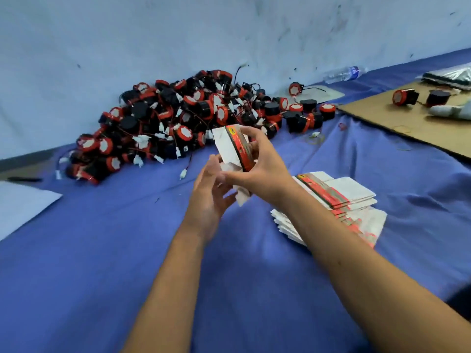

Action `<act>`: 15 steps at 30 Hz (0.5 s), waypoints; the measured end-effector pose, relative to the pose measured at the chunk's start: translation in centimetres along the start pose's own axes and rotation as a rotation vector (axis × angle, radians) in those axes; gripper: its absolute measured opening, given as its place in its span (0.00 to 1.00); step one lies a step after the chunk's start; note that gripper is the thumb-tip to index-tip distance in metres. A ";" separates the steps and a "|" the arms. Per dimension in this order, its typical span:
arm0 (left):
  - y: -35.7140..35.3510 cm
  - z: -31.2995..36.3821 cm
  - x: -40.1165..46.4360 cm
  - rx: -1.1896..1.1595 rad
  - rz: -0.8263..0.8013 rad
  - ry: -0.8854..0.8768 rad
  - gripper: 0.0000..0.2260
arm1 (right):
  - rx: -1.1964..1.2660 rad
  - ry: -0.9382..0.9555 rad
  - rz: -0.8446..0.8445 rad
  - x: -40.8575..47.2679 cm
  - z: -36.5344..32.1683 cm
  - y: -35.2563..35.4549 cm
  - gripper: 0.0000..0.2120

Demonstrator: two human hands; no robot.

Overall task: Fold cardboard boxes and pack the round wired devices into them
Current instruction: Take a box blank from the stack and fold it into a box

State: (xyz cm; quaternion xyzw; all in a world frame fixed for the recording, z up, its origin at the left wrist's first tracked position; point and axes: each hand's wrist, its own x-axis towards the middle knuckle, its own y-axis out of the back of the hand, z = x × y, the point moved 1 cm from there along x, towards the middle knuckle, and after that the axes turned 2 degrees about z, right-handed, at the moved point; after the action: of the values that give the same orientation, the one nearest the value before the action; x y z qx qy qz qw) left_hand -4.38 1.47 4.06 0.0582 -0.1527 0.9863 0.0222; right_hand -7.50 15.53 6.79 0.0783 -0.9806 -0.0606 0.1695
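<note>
- Head view, frame centre: right hand [262, 169] grips box [235, 146]; left hand [211, 189], fingers loosely curled, touches its lower flaps.
- Devices [178, 118] heaped upper left.
- Advice: square the sleeve before tucking flaps.

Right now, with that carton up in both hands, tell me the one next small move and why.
Probably tuck the loose white bottom flaps in to close that end. The carton is gripped by the right hand and looks only partly opened, the left hand is already at the flaps, and every device is in the pile, so nothing can go in yet.
</note>
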 end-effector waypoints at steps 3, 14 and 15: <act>4.8 0.5 -1.9 0.037 -0.112 0.019 0.45 | 0.266 -0.111 -0.111 -0.7 1.3 -5.5 0.44; 7.8 -1.5 -4.0 0.169 -0.095 0.025 0.44 | 0.577 -0.126 -0.183 -1.6 3.5 -8.5 0.30; 7.8 -1.4 -4.0 0.145 -0.089 0.029 0.43 | 0.558 -0.120 -0.185 -1.6 3.5 -8.4 0.30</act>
State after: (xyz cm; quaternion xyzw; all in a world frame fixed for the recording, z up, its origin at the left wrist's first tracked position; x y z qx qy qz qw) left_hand -1.01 -5.60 -0.05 0.0520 -0.0781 0.9935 0.0638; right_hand -6.11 7.90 1.74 0.2073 -0.9563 0.1913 0.0768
